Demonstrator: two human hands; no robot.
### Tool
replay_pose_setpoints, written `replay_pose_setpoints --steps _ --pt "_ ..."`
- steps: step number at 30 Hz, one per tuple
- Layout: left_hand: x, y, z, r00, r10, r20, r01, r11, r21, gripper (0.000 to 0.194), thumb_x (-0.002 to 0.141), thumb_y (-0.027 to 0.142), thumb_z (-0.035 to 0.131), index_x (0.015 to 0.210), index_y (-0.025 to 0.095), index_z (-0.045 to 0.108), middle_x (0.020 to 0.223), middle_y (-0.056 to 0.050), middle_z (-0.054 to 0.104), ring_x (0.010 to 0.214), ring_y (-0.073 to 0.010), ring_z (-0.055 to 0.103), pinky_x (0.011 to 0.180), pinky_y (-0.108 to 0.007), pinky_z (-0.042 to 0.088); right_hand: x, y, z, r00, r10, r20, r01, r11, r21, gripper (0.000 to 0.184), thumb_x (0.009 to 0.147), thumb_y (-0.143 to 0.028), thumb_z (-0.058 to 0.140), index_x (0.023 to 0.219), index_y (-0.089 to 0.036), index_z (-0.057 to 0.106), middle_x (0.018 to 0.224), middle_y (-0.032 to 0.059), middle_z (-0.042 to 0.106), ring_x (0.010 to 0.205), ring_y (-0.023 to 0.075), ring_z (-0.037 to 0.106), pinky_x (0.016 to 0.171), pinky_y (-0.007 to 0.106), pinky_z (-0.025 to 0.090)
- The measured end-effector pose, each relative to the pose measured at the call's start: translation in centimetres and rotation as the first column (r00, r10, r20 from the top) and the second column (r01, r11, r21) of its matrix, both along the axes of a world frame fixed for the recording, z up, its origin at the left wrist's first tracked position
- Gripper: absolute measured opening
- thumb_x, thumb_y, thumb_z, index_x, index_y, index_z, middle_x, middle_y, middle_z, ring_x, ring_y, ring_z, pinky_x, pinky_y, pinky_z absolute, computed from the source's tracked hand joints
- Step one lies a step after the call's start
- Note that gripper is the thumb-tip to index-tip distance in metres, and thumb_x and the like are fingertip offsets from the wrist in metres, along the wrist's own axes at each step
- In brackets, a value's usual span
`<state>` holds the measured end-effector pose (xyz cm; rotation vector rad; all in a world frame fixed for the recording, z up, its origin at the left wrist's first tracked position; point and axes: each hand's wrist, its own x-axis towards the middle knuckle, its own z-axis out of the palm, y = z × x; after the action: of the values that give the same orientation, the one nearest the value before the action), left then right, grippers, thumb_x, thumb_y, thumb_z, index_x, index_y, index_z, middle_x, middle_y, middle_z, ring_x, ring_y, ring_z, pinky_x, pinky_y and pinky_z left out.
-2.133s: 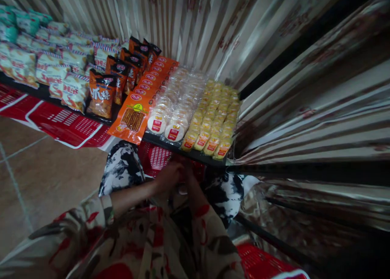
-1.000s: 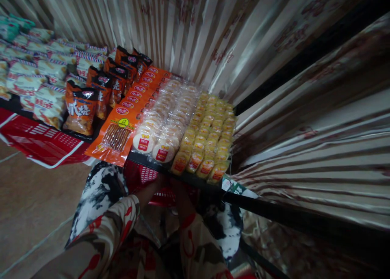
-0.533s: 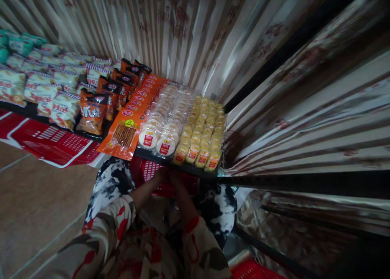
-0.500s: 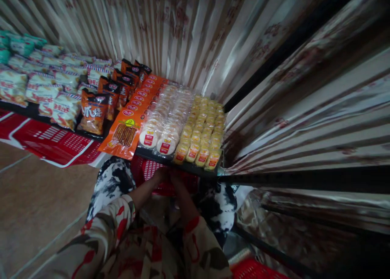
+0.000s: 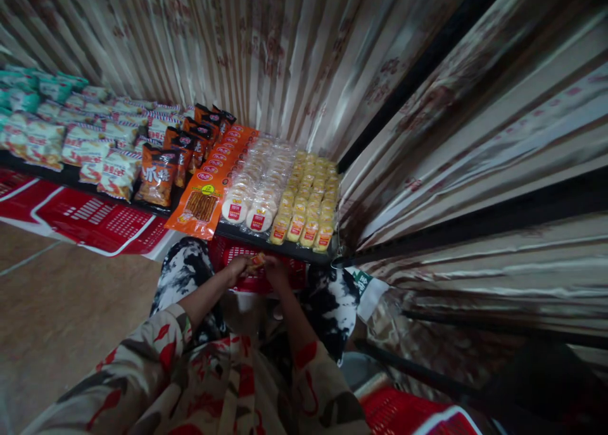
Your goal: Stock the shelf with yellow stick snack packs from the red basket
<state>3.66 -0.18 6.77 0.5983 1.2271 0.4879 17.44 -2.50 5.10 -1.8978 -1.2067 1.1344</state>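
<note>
My left hand [image 5: 239, 268] is closed on a small yellow-and-red wrapped snack [image 5: 257, 261], which I hold low in front of me. From the other side, my right hand [image 5: 275, 271] pinches the edge of the same wrapper. Behind both hands is a red plastic basket [image 5: 297, 271], partly under the dark shelf. Just above, rows of yellow wrapped snacks [image 5: 303, 210] stand on the shelf edge. Beside them are stacks of white round crackers [image 5: 259, 214] in clear wrap. The fingers are dim and small, so their exact grip is hard to make out.
Left along the shelf lie orange flat packets [image 5: 202, 208], black-and-orange bags [image 5: 158, 175], white bags [image 5: 118, 172] and teal bags [image 5: 23, 99]. A pleated curtain [image 5: 266, 55] hangs behind, with dark poles [image 5: 475, 216] at right. Another red basket [image 5: 399, 413] is at lower right.
Both hands have come up out of the red basket's shadow, and the wrapped snack now shows between them. The view has shifted slightly.
</note>
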Motion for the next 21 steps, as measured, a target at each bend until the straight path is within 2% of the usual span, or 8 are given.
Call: replay_pose_setpoints --steps 5,10,15,21 --pt "-0.7 -0.6 1.7 0.998 0.037 0.044 -0.037 0.999 0.001 0.03 0.066 0.005 0.051 0.094 0.013 0.059 0.066 0.0 0.065 0.05 -0.0086 0.059 0.047 -0.016 0.039 -0.6 -0.7 0.8 0.997 -0.041 -0.06 0.044 0.998 0.044 0.024 0.07 -0.017 0.046 0.083 -0.021 0.066 0.086 0.0017 0.072 0.082 0.0166 0.066 0.076 0.028 0.051" --pt "-0.9 -1.7 3.3 0.997 0.03 0.075 -0.03 1.0 -0.007 0.028 0.062 0.006 0.055 0.088 0.014 0.058 0.066 0.0 0.064 0.051 -0.0099 0.06 0.047 -0.016 0.039 -1.0 -1.4 1.5 0.992 -0.08 -0.102 0.087 0.993 0.076 0.017 0.068 -0.021 0.049 0.077 -0.02 0.064 0.078 0.0018 0.071 0.074 0.0168 0.066 0.07 0.028 0.051" --pt "-0.5 -3.4 3.7 0.999 0.029 0.045 -0.031 0.999 0.042 0.03 0.056 0.004 0.054 0.084 0.015 0.055 0.065 0.002 0.063 0.052 -0.0089 0.057 0.05 -0.017 0.042 -0.9 -2.2 2.1 0.988 -0.102 -0.114 0.113 0.989 0.098 0.012 0.064 -0.025 0.053 0.071 -0.021 0.063 0.076 0.0024 0.071 0.07 0.0171 0.065 0.069 0.029 0.052" --pt "-0.1 -4.6 4.2 0.999 0.019 0.027 -0.02 0.998 0.054 0.03 0.056 0.002 0.05 0.083 0.016 0.05 0.062 0.004 0.059 0.049 -0.0076 0.054 0.048 -0.017 0.038 -0.6 -3.4 2.2 0.985 -0.127 -0.113 0.138 0.985 0.099 0.012 0.061 -0.026 0.055 0.07 -0.021 0.061 0.068 0.0009 0.068 0.063 0.0167 0.063 0.064 0.029 0.052"
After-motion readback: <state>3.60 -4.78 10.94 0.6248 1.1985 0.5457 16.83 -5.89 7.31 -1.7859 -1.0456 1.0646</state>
